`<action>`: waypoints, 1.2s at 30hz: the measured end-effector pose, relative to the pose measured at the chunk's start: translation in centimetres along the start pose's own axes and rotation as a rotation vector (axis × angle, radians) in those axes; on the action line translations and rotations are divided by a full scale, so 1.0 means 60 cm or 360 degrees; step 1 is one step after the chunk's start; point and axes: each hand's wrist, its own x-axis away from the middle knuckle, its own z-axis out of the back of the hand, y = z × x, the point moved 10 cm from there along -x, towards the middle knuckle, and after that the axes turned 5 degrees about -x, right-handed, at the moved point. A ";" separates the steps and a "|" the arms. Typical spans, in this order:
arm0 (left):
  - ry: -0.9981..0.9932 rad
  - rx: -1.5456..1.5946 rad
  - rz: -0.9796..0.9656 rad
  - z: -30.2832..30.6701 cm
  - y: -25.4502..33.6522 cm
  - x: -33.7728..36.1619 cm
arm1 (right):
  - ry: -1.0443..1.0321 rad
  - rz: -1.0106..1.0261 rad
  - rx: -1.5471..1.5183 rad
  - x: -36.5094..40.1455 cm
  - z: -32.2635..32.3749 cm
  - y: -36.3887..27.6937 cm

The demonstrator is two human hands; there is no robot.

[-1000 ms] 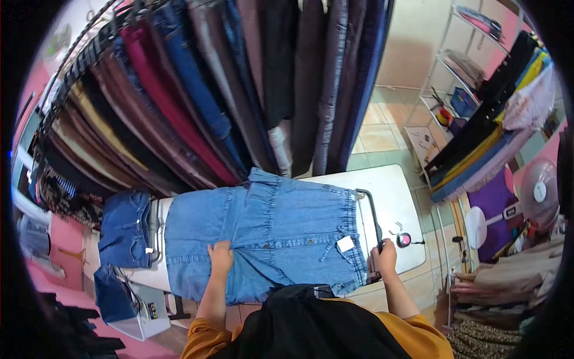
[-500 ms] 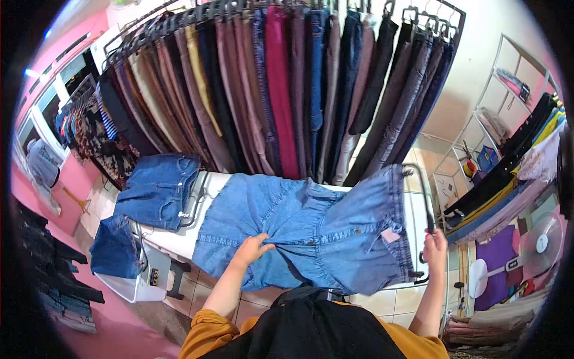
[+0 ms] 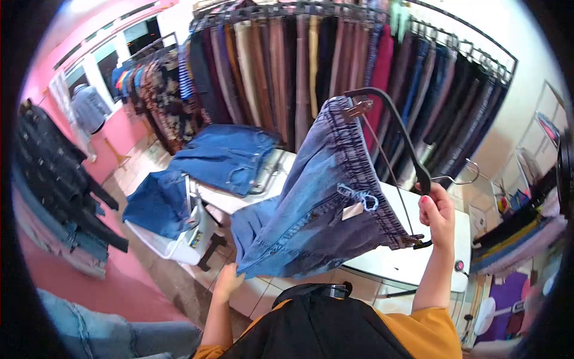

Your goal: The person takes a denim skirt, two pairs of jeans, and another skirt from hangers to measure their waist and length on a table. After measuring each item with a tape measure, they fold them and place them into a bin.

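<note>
My right hand (image 3: 437, 214) is closed around a black clip hanger (image 3: 406, 134), its wire hook pointing right. A blue denim skirt (image 3: 317, 209) hangs from the hanger's clips by its gathered elastic waistband. It has a button front, a light drawstring bow and a small pale tag (image 3: 353, 210). The skirt is lifted and tilted above the white table (image 3: 391, 260). At its lower left edge, my left hand (image 3: 227, 282) grips the denim skirt, with the fingertips partly hidden by the cloth.
Folded blue jeans (image 3: 224, 157) lie at the table's left end. Beside it stands a white basket (image 3: 173, 248) with dark denim (image 3: 156, 202) over its rim. A long rack of hanging trousers (image 3: 287, 78) runs behind the table. Dark garments (image 3: 66, 161) hang at the left.
The skirt lay spread on the table and is now raised, hanging from the hanger in my right hand. My left hand has moved from its middle to its lower left edge. The view has turned left.
</note>
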 end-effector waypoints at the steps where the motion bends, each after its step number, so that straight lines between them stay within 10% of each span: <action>1: 0.0038 -0.0008 0.0046 0.020 -0.027 0.035 | -0.0106 -0.0029 -0.0095 -0.010 -0.034 0.016; 10: 0.0870 -0.0105 0.1081 0.224 -0.216 0.323 | -0.0651 -0.0415 -0.0413 -0.059 -0.330 0.157; 18: 0.1349 -0.0508 0.1630 0.442 -0.304 0.357 | -0.0845 -0.0864 -0.0727 -0.089 -0.501 0.331; 25: 0.2225 -0.1122 0.0849 0.838 -0.189 0.017 | -0.0556 -0.1074 -0.1158 -0.174 -0.609 0.438; 29: 0.2232 -0.0621 0.0178 0.959 -0.091 -0.301 | -0.0204 -0.0792 -0.1142 -0.290 -0.598 0.454; 32: 0.1579 -0.0268 -0.0212 0.913 -0.072 -0.537 | 0.0055 -0.0641 -0.1182 -0.354 -0.584 0.508; 36: 0.0934 -0.0205 0.0142 0.719 -0.174 -0.645 | 0.0211 -0.0738 -0.0995 -0.370 -0.570 0.664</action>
